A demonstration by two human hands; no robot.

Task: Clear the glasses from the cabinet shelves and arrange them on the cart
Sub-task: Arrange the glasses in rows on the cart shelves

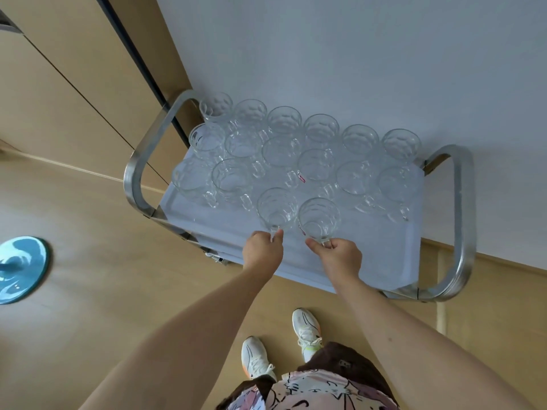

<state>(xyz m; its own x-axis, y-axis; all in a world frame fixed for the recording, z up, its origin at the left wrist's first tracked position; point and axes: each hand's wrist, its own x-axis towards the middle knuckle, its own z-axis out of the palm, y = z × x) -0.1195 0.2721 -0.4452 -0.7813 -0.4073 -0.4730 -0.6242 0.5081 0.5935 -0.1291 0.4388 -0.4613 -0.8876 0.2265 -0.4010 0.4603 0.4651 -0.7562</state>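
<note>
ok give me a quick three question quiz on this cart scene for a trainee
1. True or false: each hand holds a glass mug by its handle.
2. Where do the two held mugs sit? A) nearest the person B) against the wall C) on the floor
3. Fill in: the blue round mat lies on the ____.

Key:
1. True: left hand holds the left mug, right hand the right mug.
2. A, on the cart tray.
3. Floor; the mat lies left of the cart.

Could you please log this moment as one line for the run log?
left hand: grips mug handle | right hand: grips second mug handle | both mugs over cart tray
</note>
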